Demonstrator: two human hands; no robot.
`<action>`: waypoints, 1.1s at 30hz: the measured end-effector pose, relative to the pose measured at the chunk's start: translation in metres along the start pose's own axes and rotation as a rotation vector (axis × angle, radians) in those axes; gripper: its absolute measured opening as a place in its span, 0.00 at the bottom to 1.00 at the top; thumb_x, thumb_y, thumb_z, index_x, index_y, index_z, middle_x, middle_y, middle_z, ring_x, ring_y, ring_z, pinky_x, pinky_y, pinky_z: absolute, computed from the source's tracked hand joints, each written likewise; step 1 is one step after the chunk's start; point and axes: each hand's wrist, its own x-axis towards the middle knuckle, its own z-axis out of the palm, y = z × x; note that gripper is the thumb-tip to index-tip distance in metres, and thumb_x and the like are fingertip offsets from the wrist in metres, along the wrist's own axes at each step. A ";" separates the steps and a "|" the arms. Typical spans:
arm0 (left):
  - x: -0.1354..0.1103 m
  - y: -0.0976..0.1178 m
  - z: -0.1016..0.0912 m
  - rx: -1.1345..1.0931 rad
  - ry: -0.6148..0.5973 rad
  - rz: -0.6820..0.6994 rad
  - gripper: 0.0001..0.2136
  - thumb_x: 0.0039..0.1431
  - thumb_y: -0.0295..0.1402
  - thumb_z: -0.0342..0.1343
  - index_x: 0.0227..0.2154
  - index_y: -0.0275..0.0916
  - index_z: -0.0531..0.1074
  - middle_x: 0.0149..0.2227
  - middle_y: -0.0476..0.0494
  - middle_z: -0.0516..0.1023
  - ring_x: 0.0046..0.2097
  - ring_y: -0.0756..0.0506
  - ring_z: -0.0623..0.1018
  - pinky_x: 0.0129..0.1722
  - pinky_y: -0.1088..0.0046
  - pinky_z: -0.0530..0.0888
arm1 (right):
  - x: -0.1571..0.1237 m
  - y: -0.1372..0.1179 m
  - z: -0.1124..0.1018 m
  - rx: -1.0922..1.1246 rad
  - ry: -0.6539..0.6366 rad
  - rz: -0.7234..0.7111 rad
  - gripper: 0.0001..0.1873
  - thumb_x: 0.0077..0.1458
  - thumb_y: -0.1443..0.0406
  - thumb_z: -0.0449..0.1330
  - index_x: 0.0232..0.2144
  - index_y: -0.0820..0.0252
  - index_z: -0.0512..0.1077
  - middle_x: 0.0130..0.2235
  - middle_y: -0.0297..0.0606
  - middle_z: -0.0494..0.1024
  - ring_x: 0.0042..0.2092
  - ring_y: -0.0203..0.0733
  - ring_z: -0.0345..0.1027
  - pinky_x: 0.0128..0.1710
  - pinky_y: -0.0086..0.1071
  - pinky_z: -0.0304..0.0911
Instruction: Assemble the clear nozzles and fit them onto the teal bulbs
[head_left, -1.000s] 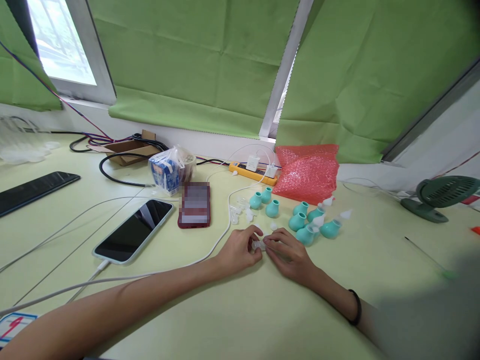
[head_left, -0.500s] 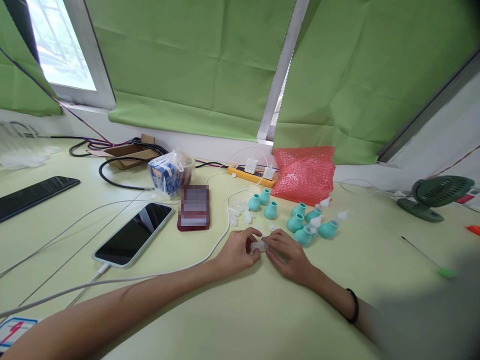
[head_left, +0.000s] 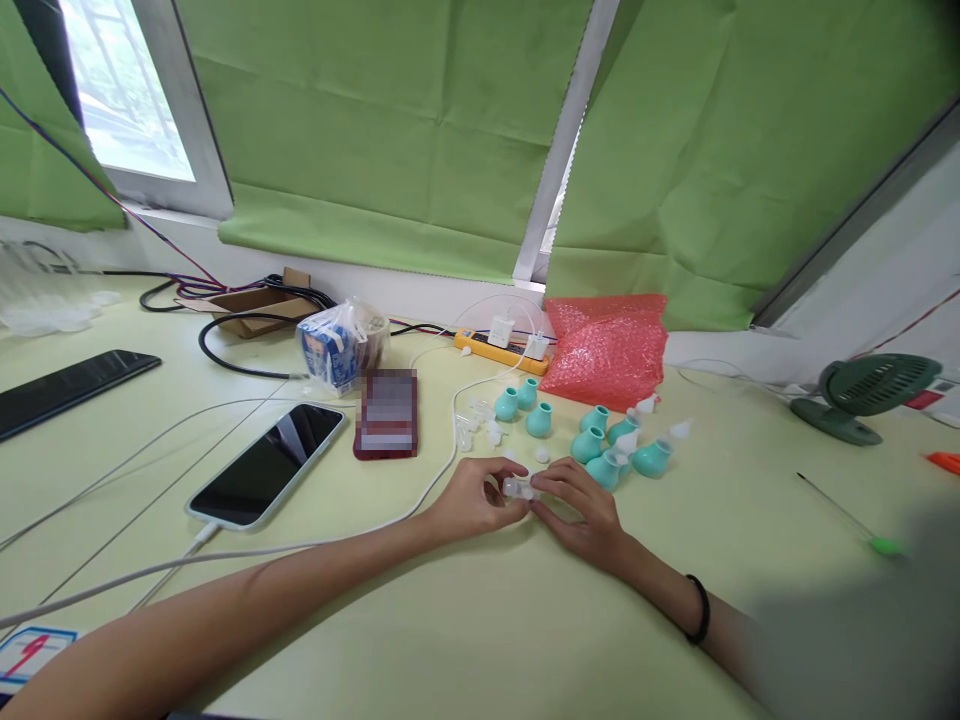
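My left hand [head_left: 469, 498] and my right hand [head_left: 581, 508] meet on the pale green table [head_left: 480, 620], both pinching one small clear plastic piece [head_left: 517, 488] between their fingertips. Just beyond them stand several teal rubber bulbs [head_left: 592, 445], some with white tips. A scatter of small clear and white plastic parts [head_left: 480, 425] lies to the left of the bulbs. A black band circles my right wrist.
A phone [head_left: 266, 462] on a white cable lies at left, with a dark red phone [head_left: 387, 412] beside it. Behind are a wrapped blue carton [head_left: 334, 348], a yellow power strip [head_left: 499, 345], red bubble wrap [head_left: 607, 345], and a green fan [head_left: 874, 395] at right.
Both hands stay pinched on the clear piece and have shifted only slightly; the view has drifted a little.
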 end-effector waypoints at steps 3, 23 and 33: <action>0.000 0.002 0.000 -0.012 -0.047 0.018 0.14 0.45 0.32 0.53 0.36 0.31 0.71 0.31 0.43 0.75 0.31 0.49 0.73 0.29 0.77 0.70 | -0.001 0.001 -0.001 -0.022 0.023 -0.036 0.18 0.43 0.76 0.58 0.37 0.57 0.66 0.31 0.40 0.71 0.34 0.41 0.65 0.31 0.38 0.64; 0.002 0.000 -0.001 -0.038 0.060 -0.040 0.09 0.42 0.32 0.57 0.27 0.32 0.71 0.28 0.44 0.74 0.26 0.50 0.70 0.28 0.75 0.69 | 0.005 -0.001 -0.009 -0.006 -0.061 0.017 0.22 0.44 0.72 0.56 0.44 0.58 0.60 0.38 0.43 0.69 0.39 0.45 0.64 0.37 0.41 0.63; 0.001 -0.009 0.000 -0.017 0.219 -0.029 0.09 0.42 0.33 0.57 0.27 0.34 0.69 0.28 0.47 0.71 0.25 0.52 0.69 0.28 0.75 0.69 | 0.061 0.045 0.004 -0.454 -0.153 0.403 0.27 0.43 0.65 0.57 0.47 0.64 0.57 0.46 0.52 0.64 0.48 0.57 0.58 0.41 0.46 0.59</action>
